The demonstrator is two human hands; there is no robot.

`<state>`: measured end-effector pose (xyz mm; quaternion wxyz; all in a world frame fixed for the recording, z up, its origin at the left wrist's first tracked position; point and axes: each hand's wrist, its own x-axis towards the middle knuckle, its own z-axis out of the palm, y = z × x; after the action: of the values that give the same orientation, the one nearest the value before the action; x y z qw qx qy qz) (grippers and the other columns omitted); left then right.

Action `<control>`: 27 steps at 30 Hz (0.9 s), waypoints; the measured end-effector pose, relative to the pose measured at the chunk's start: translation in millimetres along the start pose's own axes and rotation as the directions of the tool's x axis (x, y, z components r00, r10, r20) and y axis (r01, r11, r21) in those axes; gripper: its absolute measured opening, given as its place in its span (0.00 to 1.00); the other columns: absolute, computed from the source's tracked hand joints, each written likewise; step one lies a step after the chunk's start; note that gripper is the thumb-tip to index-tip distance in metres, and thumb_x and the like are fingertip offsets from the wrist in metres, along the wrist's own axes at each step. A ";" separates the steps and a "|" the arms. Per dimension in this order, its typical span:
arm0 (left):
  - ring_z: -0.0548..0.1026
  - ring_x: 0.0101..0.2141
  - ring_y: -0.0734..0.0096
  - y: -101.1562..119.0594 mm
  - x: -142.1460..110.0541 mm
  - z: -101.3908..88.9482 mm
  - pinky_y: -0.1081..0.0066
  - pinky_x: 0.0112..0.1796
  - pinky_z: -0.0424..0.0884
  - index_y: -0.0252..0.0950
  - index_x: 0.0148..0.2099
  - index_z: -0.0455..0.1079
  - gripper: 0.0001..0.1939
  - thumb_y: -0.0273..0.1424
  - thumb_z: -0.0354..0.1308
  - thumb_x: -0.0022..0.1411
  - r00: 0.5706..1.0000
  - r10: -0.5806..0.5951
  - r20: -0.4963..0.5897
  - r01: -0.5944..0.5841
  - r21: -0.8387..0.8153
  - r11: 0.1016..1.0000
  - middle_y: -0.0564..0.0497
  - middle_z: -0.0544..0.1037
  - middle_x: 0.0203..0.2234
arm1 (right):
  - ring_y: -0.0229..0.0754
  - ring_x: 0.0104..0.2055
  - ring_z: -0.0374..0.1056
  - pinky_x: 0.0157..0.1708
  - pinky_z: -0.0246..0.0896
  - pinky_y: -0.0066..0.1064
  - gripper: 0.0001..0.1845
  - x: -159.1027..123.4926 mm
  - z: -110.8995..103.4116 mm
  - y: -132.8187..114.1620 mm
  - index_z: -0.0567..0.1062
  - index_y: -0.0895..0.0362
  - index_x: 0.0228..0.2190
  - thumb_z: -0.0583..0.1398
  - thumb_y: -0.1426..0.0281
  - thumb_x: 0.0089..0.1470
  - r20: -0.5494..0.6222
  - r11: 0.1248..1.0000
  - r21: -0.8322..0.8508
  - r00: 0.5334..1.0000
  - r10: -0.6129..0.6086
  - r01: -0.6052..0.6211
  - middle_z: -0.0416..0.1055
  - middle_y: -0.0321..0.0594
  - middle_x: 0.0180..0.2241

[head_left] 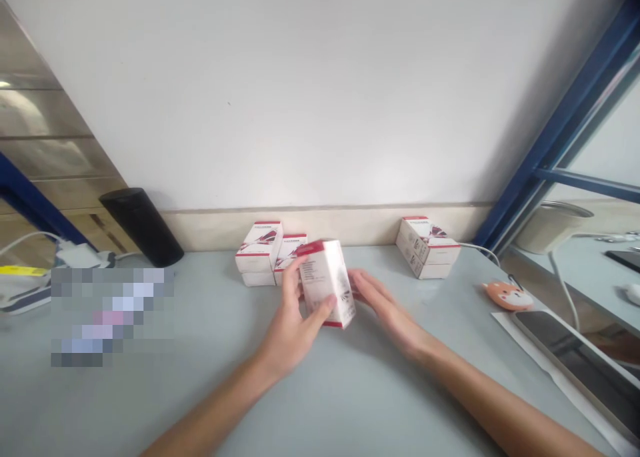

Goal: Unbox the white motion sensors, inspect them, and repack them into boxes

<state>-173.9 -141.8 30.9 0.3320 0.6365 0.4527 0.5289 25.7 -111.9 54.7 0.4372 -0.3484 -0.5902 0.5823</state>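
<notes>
My left hand (293,323) grips a small white box with red edges (327,280), held upright just above the pale grey table (320,397). Its thumb and fingers wrap round the box's left side. My right hand (383,303) lies to the right of the box with fingers stretched out, the fingertips at or near the box's right face. Behind the held box, a small stack of similar white and red boxes (263,250) rests against the wall base. Another such stack (427,247) stands farther right.
A black cylinder (143,227) leans at the back left. An orange animal-shaped trinket (507,295) and a dark tablet (583,367) on white paper lie at the right. A blue metal frame (560,130) rises at the right, with white cables beside it.
</notes>
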 end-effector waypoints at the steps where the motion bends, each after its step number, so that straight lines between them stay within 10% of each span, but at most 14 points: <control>1: 0.75 0.61 0.55 -3.9 -0.6 -0.6 0.56 0.56 0.77 0.53 0.71 0.50 0.34 0.39 0.63 0.71 0.999 0.032 0.009 -0.033 0.073 0.997 0.43 0.68 0.67 | 0.51 0.60 0.71 0.64 0.61 0.50 0.26 -0.6 -2.4 -1.0 0.72 0.46 0.60 0.56 0.47 0.68 -0.018 0.998 -0.054 0.999 -0.027 0.026 0.75 0.42 0.59; 5: 0.77 0.57 0.57 -7.9 -2.9 -1.1 0.61 0.48 0.82 0.54 0.71 0.54 0.37 0.25 0.63 0.67 0.963 0.256 0.079 -0.268 0.277 0.923 0.44 0.69 0.65 | 0.48 0.59 0.70 0.60 0.64 0.42 0.26 -1.8 -10.5 -6.2 0.69 0.46 0.61 0.60 0.52 0.67 -0.031 0.932 -0.280 0.968 -0.247 0.229 0.74 0.41 0.59; 9: 0.79 0.53 0.58 -3.2 -2.9 1.1 0.61 0.44 0.83 0.54 0.74 0.48 0.48 0.16 0.64 0.62 0.888 0.442 0.126 -0.455 0.380 0.806 0.42 0.70 0.62 | 0.45 0.41 0.70 0.43 0.67 0.35 0.23 -5.4 -14.4 -11.3 0.77 0.53 0.42 0.52 0.49 0.71 -0.155 0.864 -0.412 0.912 -0.381 0.291 0.77 0.40 0.39; 13: 0.76 0.57 0.53 1.7 -0.3 -1.7 0.52 0.51 0.81 0.51 0.72 0.52 0.45 0.19 0.68 0.60 0.776 0.599 0.199 -0.604 0.509 0.613 0.41 0.67 0.60 | 0.43 0.35 0.66 0.35 0.63 0.32 0.29 -7.9 -12.5 -21.3 0.76 0.53 0.33 0.49 0.46 0.70 -0.292 0.920 -0.360 0.917 -0.272 0.158 0.70 0.37 0.31; 19: 0.64 0.67 0.46 26.9 1.8 -8.8 0.43 0.62 0.70 0.45 0.56 0.68 0.24 0.26 0.71 0.61 0.589 0.734 0.338 -0.752 0.562 0.345 0.41 0.62 0.62 | 0.38 0.33 0.67 0.31 0.64 0.29 0.19 -8.4 -1.9 -25.8 0.70 0.45 0.54 0.59 0.53 0.67 -0.084 0.997 -0.059 0.996 0.036 -0.041 0.71 0.33 0.39; 22: 0.71 0.63 0.48 38.4 1.4 -11.2 0.47 0.60 0.71 0.39 0.52 0.70 0.17 0.36 0.69 0.65 0.563 0.710 0.422 -0.796 0.508 0.329 0.38 0.71 0.58 | 0.40 0.39 0.70 0.37 0.68 0.32 0.16 -10.1 -3.4 -22.0 0.70 0.45 0.55 0.59 0.58 0.68 -0.088 0.988 -0.142 0.993 -0.076 0.063 0.71 0.36 0.45; 24: 0.76 0.59 0.51 39.9 1.9 -11.9 0.50 0.57 0.73 0.38 0.46 0.69 0.14 0.35 0.70 0.65 0.558 0.719 0.414 -0.802 0.493 0.338 0.38 0.76 0.54 | 0.43 0.46 0.71 0.46 0.69 0.38 0.14 -12.7 -7.2 -21.9 0.72 0.46 0.53 0.56 0.65 0.68 -0.085 0.880 -0.337 0.920 -0.383 0.336 0.71 0.39 0.47; 27: 0.79 0.55 0.53 34.2 3.8 -11.2 0.54 0.51 0.76 0.40 0.43 0.65 0.18 0.34 0.73 0.61 0.605 0.733 0.311 -0.766 0.477 0.431 0.38 0.79 0.52 | 0.49 0.54 0.69 0.54 0.66 0.45 0.17 -17.5 -12.5 -26.0 0.76 0.50 0.52 0.56 0.71 0.64 0.229 0.418 -0.585 0.636 -0.737 0.695 0.67 0.46 0.53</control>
<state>-177.0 -151.5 65.6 -0.1300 0.8523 0.2481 0.4418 46.3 -125.4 77.8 0.5188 -0.2056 -0.8241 0.0970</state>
